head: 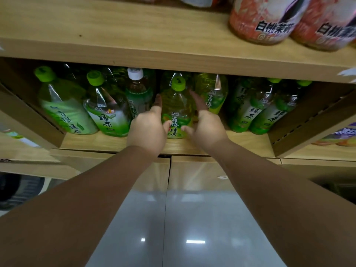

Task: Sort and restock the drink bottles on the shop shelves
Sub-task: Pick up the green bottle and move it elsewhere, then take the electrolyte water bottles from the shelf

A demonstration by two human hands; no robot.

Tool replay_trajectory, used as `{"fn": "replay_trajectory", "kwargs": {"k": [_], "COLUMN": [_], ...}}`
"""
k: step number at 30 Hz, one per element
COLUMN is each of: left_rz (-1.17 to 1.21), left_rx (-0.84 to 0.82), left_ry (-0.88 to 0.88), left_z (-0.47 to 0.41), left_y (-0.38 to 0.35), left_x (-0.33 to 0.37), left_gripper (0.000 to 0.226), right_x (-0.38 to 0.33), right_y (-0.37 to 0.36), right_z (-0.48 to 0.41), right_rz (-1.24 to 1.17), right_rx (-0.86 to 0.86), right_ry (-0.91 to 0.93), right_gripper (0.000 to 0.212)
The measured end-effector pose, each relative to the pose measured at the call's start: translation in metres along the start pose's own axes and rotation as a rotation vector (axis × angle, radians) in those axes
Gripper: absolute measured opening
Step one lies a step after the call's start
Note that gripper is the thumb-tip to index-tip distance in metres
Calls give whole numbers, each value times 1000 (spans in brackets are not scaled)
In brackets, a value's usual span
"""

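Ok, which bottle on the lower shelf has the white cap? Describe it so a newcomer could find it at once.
Look at the lower wooden shelf, under the thick board. Among the row of green tea bottles, the white-capped bottle stands just left of the person's left hand. It alone has a white cap and brownish tea at its neck; its neighbours wear lime-green caps.

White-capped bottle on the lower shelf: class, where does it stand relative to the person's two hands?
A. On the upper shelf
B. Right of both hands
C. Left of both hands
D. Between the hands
C: the white-capped bottle stands left of the left hand and right hand, which flank a green-capped plum green tea bottle.
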State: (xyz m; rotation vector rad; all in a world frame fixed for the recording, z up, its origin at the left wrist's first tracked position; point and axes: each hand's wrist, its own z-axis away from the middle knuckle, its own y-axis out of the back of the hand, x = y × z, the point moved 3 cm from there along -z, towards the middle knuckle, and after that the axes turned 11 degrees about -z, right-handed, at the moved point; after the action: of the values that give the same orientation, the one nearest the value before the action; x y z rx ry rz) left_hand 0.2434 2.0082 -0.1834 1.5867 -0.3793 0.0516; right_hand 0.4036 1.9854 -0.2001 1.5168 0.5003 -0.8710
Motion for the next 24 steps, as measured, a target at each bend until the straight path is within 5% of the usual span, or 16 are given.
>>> {"fn": "replay_trajectory", "kwargs": {"k": [4,15,24], "left_rz": [27,-125,-121], "left_rx": [-3,-179,-61], "left_ry": [-29,-101,-250], "left_z": [20,103,115], "left_y": [27,199,383], "left_x": [-5,-14,-2], "left_gripper": [49,57,72], "right_x": [-19,-162,-294], "right_y": [13,113,219], "right_z": [26,136,191], "right_rz": [46,149,224], "right_rx": [-51,-170,17], "right_ry": [-43,-48,27], "right_gripper": [101,64,62]}}
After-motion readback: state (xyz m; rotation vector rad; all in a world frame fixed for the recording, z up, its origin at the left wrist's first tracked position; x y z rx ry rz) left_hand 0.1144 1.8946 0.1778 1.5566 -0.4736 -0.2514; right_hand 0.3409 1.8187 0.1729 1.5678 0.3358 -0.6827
